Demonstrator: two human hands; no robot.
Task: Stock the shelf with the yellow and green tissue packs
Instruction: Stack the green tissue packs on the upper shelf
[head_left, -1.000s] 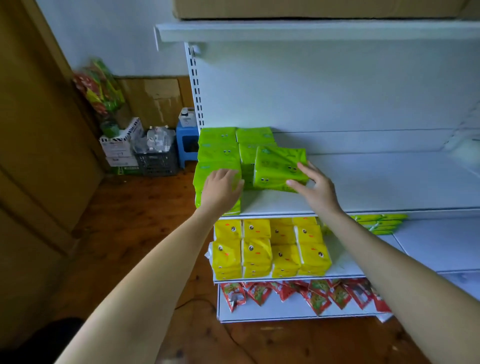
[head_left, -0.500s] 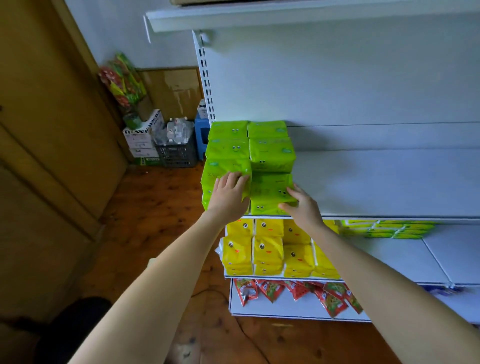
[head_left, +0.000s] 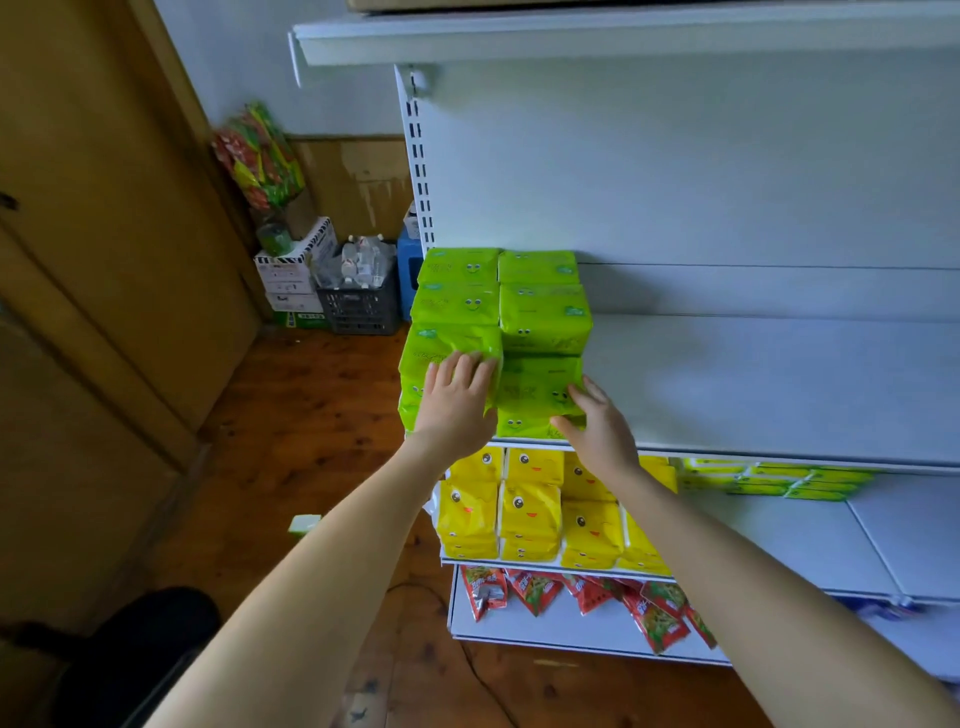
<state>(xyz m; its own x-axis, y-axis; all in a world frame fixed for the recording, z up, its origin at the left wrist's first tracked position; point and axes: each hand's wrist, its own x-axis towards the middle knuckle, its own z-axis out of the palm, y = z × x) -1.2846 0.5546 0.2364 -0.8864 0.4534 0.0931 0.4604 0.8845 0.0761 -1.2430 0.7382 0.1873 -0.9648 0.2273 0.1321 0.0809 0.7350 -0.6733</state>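
The green tissue packs (head_left: 543, 317) stand in two stacked columns at the left end of the white shelf (head_left: 753, 395), the front ones right at its front edge. The left grip (head_left: 457, 400) lies open, its straight fingers pressing the front-left pack. The right grip (head_left: 600, 431), also open, presses the right corner of the front-right pack. To the right of the packs the shelf board is bare. Yellow tissue packs (head_left: 530, 514) fill the left of the shelf below. The packs show smiling faces; their small print cannot be read.
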